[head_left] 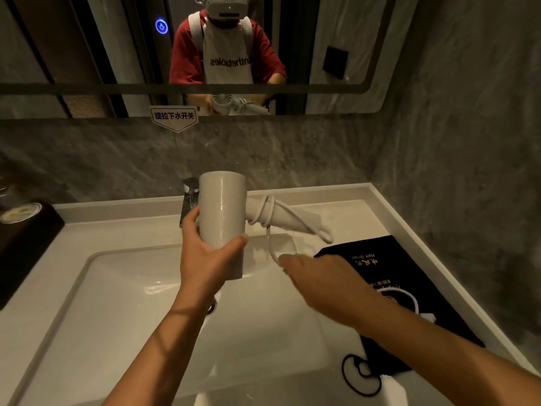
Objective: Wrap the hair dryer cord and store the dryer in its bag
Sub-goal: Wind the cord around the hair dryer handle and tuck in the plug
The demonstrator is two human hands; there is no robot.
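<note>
You have a plain white hair dryer (pixel 222 212) with a white cord (pixel 270 212), a black bag (pixel 377 276) with gold lettering, a white sink (pixel 123 303), and grey marbled walls (pixel 456 142).

There is just one camera, and it sits on my head. It looks forward and down at the sink (pixel 117 288) in the white desk (pixel 336 212) right in front of me. It is close, so my two arms reach in from the bottom edge and look big. The right edge of the desk runs off to the bottom right corner. The view is very wide, so straight lines bend a bit. At the top I can see the mirror (pixel 87 54) on the wall, and the camera (pixel 227 5) on my head shows in it.
</note>
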